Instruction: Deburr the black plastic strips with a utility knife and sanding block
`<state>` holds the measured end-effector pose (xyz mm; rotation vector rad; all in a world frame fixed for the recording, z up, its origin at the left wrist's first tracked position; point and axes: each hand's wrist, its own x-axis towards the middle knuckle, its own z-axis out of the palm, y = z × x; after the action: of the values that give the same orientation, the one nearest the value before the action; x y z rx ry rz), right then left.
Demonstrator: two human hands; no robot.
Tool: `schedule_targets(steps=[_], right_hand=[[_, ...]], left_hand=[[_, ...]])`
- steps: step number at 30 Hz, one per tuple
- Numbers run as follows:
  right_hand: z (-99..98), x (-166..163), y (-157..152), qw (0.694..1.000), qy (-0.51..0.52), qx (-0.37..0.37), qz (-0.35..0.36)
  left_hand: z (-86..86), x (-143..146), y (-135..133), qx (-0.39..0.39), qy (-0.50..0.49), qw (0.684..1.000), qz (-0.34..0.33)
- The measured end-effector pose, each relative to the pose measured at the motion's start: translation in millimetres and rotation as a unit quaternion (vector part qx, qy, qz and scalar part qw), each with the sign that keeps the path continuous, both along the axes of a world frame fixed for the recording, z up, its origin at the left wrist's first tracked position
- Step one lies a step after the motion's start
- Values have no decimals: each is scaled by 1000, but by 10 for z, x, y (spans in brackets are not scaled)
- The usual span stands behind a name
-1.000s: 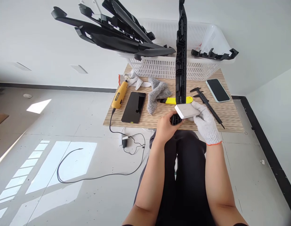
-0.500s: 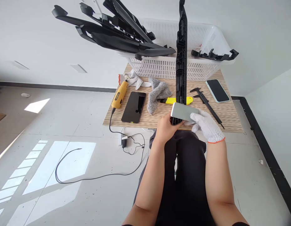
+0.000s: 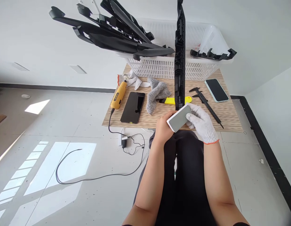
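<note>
A long black plastic trim piece [image 3: 180,62] stands lengthwise in front of me, its ribbed side showing and its far end rising past the basket. My left hand [image 3: 164,127], bare, is closed around its near end; the fingertips and that end are hidden behind a sanding sponge [image 3: 179,118]. This flat block has a grey face and white edges. My right hand [image 3: 200,121], in a white knit glove with an orange cuff, grips the sponge between thumb and fingers. The sponge is tilted over the near end of the trim; contact between them cannot be made out.
Behind stands a white plastic basket [image 3: 157,67] with several black trim pieces [image 3: 119,40] jutting left. On the table [image 3: 154,121] lie a yellow rotary tool [image 3: 119,95], a dark phone [image 3: 133,107], a grey cloth [image 3: 157,92], a yellow cutter [image 3: 170,100], black calipers [image 3: 206,105] and another phone [image 3: 216,90].
My right hand has turned the sanding sponge from nearly level to a slant, its left end now lower and nearer me. My left hand stays at the trim's near end.
</note>
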<state>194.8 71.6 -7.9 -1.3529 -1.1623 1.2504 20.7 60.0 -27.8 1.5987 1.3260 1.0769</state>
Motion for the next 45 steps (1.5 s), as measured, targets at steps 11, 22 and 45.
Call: schedule_targets(steps=[11, 22, 45], right_hand=[[-72, 26, 35, 995, 14, 49, -91], [-56, -25, 38, 998, 6, 56, -41], [-36, -15, 36, 999, -5, 34, -13]], left_hand=[[11, 5, 3, -14, 27, 999, 21], [7, 31, 3, -22, 29, 999, 26], [20, 12, -6, -12, 34, 999, 16]])
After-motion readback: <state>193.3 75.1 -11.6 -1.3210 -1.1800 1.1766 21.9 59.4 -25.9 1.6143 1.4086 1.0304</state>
